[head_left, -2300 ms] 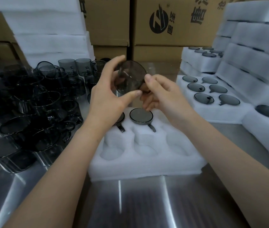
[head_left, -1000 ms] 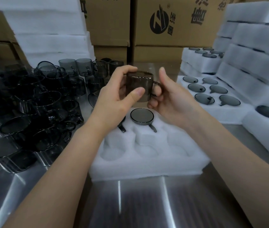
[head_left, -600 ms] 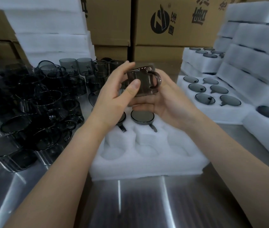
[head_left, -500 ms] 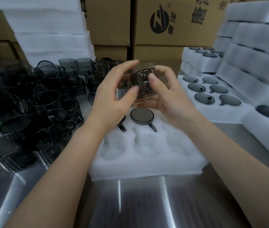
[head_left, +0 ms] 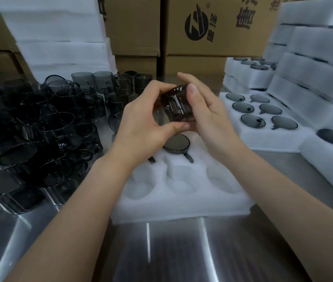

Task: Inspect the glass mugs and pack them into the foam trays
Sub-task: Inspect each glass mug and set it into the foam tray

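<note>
Both hands hold one smoky grey glass mug (head_left: 176,105) in the air above the white foam tray (head_left: 182,192). My left hand (head_left: 141,123) grips it from the left, thumb under its lower edge. My right hand (head_left: 206,110) grips it from the right, thumb on its upper rim. The mug is tilted, its handle facing me. One packed mug (head_left: 176,144) sits in the tray's back row; another beside it is mostly hidden by my left wrist. The front row of pockets is empty.
A crowd of loose dark glass mugs (head_left: 39,127) covers the steel table on the left. Filled foam trays (head_left: 263,115) lie and stack on the right. Empty foam trays (head_left: 59,33) and cardboard boxes (head_left: 202,27) stand at the back.
The mug has been turned in both hands, from mouth facing me to upright to tilted with its handle toward me. It stayed above the tray.
</note>
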{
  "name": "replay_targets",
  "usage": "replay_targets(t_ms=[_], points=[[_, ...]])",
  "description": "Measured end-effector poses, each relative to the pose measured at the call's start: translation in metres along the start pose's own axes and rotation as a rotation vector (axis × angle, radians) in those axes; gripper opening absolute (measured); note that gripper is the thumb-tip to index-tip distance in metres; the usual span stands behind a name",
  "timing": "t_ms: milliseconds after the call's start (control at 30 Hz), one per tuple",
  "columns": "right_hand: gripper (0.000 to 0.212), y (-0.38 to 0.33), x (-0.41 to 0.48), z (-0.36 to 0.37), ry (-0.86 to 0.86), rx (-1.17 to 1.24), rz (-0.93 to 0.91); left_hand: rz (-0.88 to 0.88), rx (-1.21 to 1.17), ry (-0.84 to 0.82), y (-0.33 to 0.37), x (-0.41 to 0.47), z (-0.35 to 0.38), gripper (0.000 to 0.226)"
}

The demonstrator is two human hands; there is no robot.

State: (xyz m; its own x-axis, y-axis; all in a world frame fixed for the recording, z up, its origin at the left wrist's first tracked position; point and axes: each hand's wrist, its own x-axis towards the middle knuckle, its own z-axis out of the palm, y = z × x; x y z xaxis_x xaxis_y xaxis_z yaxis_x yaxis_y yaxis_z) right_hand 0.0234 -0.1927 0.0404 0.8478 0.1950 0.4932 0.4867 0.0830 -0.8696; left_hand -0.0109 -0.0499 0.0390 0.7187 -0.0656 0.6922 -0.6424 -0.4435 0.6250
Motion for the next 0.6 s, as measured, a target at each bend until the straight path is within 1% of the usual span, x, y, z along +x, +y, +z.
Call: replay_targets(t_ms=[167, 333, 400, 467, 533, 600], points=[[0.029, -0.0058, 0.0001, -0.0054, -0.037, 0.182, 0.097, -0.018, -0.074, -0.036, -0.0019, -0.0015, -0.0006, 0.056], [0.032, -0.006, 0.0025, -0.0071, -0.035, 0.324, 0.24, 0.016, -0.135, -0.042, -0.0035, -0.0011, 0.0012, 0.059], [0.039, -0.0048, 0.0045, -0.008, -0.068, 0.409, 0.309, 0.026, -0.137, -0.043, -0.0056, -0.0015, 0.0019, 0.061], [0.053, -0.0035, 0.0067, -0.0081, -0.134, 0.475, 0.383, 0.005, -0.101, -0.049, -0.0072, -0.0012, 0.0019, 0.064], [0.063, -0.0016, 0.0073, -0.0084, -0.193, 0.447, 0.405, -0.036, -0.043, -0.07, -0.0066, -0.0008, 0.0013, 0.069], [0.059, 0.0019, 0.0066, -0.0082, -0.157, 0.324, 0.356, -0.054, 0.025, -0.103, -0.0043, -0.0012, 0.0007, 0.074]])
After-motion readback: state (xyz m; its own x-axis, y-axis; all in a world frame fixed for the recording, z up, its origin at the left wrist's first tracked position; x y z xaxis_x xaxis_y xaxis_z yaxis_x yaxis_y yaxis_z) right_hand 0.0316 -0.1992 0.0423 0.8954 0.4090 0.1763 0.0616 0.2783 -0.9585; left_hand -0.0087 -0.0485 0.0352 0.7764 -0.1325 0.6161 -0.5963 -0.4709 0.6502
